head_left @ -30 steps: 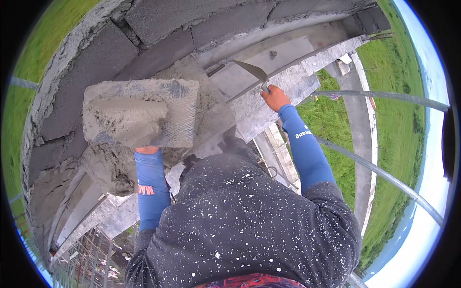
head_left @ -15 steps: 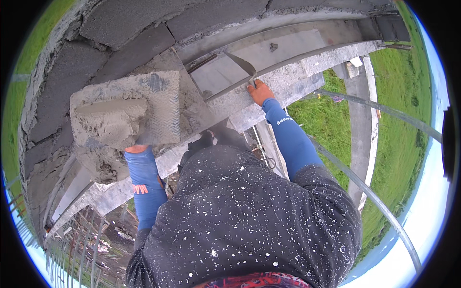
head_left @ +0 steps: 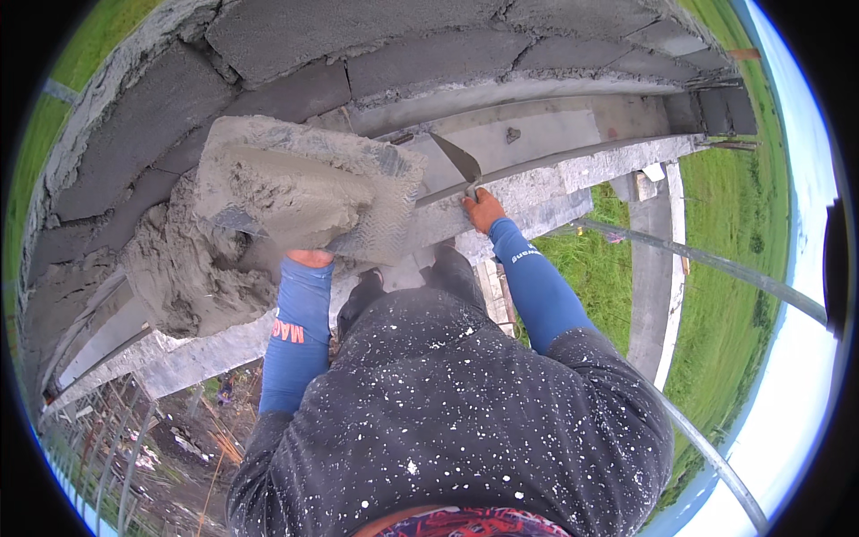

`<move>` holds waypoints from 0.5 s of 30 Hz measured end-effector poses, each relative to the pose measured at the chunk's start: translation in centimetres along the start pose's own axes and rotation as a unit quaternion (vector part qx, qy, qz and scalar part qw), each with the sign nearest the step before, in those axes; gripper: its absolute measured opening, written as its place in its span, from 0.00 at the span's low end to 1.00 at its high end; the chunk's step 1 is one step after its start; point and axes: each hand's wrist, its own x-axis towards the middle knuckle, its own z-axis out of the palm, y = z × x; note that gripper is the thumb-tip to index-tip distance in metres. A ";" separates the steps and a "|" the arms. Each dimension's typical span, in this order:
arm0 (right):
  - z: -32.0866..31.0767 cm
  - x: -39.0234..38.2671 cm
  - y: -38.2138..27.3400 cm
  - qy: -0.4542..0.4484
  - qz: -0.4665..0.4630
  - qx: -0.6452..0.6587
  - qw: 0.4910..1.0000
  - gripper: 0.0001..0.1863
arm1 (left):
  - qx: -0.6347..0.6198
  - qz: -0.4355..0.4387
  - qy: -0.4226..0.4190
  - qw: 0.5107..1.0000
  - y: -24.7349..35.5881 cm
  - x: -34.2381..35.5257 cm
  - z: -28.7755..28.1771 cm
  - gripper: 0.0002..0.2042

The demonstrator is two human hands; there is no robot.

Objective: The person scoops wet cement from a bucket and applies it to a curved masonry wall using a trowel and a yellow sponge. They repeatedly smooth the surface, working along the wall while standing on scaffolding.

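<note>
A flat mortar hawk (head_left: 398,174), smeared with wet grey mortar, is carried on my left hand (head_left: 310,258). Only the wrist and edge of that hand show; the board hides its fingers. A thick mound of mortar (head_left: 300,192) lies on the hawk. My right hand (head_left: 485,210) is closed around the handle of a pointed trowel (head_left: 457,159). The trowel's blade points away from me, to the right of the hawk and apart from it. Left of the hawk and partly behind it sits a large wet mortar heap (head_left: 174,264).
A grey block wall (head_left: 438,63) curves across the far side, with a pale concrete ledge (head_left: 537,183) below it. Metal poles (head_left: 716,259) cross at the right above grass (head_left: 582,251). Rods and rubble (head_left: 183,447) lie far below at lower left.
The hawk and its mortar have moved right with my left hand, uncovering more of the mortar heap. My right hand keeps its grip on the trowel, and the view has shifted slightly.
</note>
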 end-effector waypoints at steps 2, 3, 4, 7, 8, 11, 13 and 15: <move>-0.7 0.0 -0.2 -0.038 0.028 0.056 0.997 0.26 | 0.008 0.009 -0.002 1.000 -2.3 1.0 -0.5 0.30; -1.1 0.0 -0.3 -0.062 0.034 0.089 0.993 0.23 | 0.001 0.010 -0.003 1.000 -3.7 1.4 -0.8 0.30; -1.5 0.0 -0.5 -0.079 0.054 0.129 0.987 0.20 | -0.011 0.005 -0.012 1.000 -5.0 1.9 -1.0 0.30; -3.1 0.1 -0.7 -0.113 0.087 0.251 0.957 0.14 | -0.089 -0.011 -0.001 0.996 -8.9 4.1 -1.7 0.30; -3.8 0.4 -0.4 -0.121 0.105 0.289 0.944 0.13 | -0.084 -0.016 0.024 0.996 -10.1 5.1 -2.0 0.29; -6.6 1.8 1.3 -0.029 0.104 0.381 0.918 0.11 | 0.015 -0.011 0.110 0.994 -13.9 7.9 -3.3 0.29; -9.1 2.8 3.2 0.009 0.068 0.376 0.924 0.11 | 0.120 0.004 0.200 0.972 -15.9 9.1 -4.5 0.28; -12.7 3.9 5.0 0.022 -0.003 0.329 0.944 0.09 | -0.026 -0.012 0.112 0.993 -17.5 10.9 -6.1 0.28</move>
